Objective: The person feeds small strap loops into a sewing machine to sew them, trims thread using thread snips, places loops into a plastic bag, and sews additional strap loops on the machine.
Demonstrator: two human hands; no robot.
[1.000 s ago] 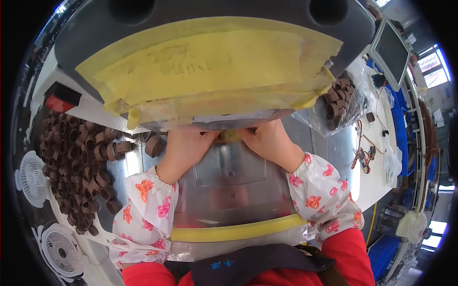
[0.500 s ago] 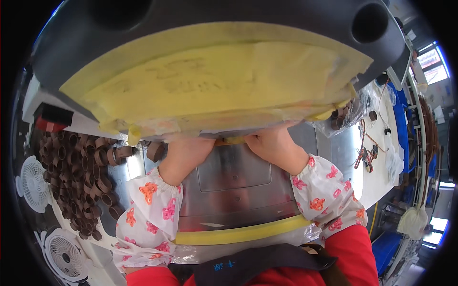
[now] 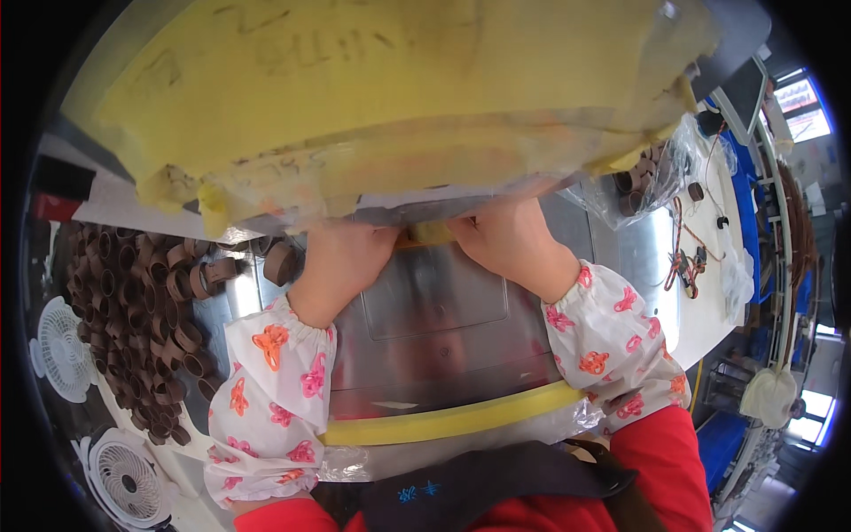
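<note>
Small yellow piece (image 3: 432,232) sits at the far edge of the steel plate (image 3: 434,306), right under the lip of the big yellow-padded press head (image 3: 372,97) that overhangs the work. It shows only as a short pale-yellow strip between the two hands; its full shape is hidden by the fingers and the overhang.

Left hand (image 3: 341,257) and right hand (image 3: 505,239) both reach in to it, fingers curled and tucked under the lip, fingertips out of sight. Both appear to pinch or press the piece from either side, but I cannot tell how tightly they close on it. Floral sleeve covers (image 3: 270,399) on both forearms.

Step in hand, as I judge it: seating or aligning the piece at the mouth of the machine. The next move likely calls for a fine nudge with the fingertips, keeping them clear of the head above.

Outward: a yellow foam strip (image 3: 443,423) runs along the near edge of the steel plate. Toward the left edge of the counter (image 3: 106,199), a heap of brown rings (image 3: 133,310), a few loose ones just beside the left hand. Two small white fans (image 3: 62,355) at the near left corner. At the right edge, a clear plastic bag (image 3: 651,173) with more brown rings, and some loose wires (image 3: 687,262).
</note>
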